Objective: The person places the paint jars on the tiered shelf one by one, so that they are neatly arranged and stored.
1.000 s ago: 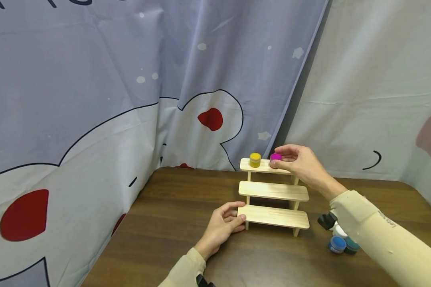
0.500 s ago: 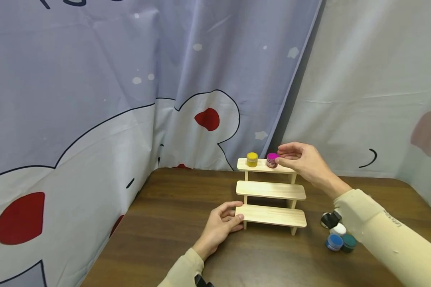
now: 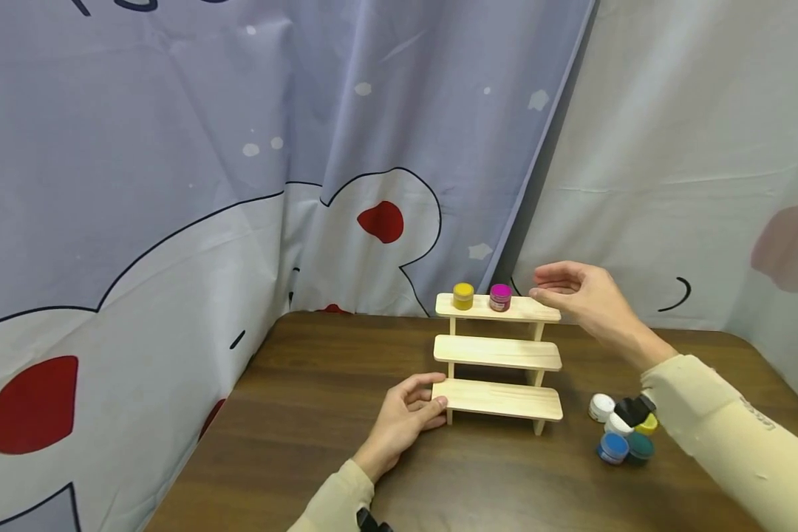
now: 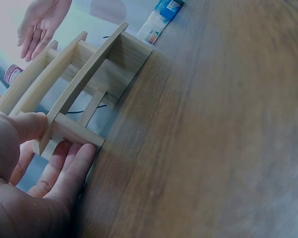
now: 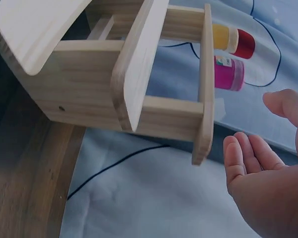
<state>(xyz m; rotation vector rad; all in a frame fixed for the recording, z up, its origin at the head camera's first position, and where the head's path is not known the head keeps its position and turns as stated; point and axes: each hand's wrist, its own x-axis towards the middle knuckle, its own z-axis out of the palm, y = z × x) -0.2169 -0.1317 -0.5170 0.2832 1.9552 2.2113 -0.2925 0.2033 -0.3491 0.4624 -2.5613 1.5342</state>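
Observation:
A three-tier pale wooden display stand (image 3: 497, 352) stands on the brown table. On its top tier sit a small yellow paint jar (image 3: 463, 297) and, to the right, a magenta paint jar (image 3: 500, 298). My left hand (image 3: 400, 423) holds the left end of the lowest tier, thumb on the board and fingers against the side support, as the left wrist view shows. To the right of the top tier is my right hand (image 3: 588, 301), holding nothing, its fingers apart from the magenta jar (image 5: 229, 73).
Right of the stand, under my right forearm, several paint jars cluster on the table: white jars (image 3: 601, 407), a blue jar (image 3: 612, 448), a dark green jar (image 3: 640, 448) and a partly hidden yellow jar (image 3: 648, 424). A printed curtain (image 3: 346, 244) hangs behind the table.
My right hand has let go of the magenta jar and moved off to the right, leaving it on the top tier. The left hand keeps its hold on the stand.

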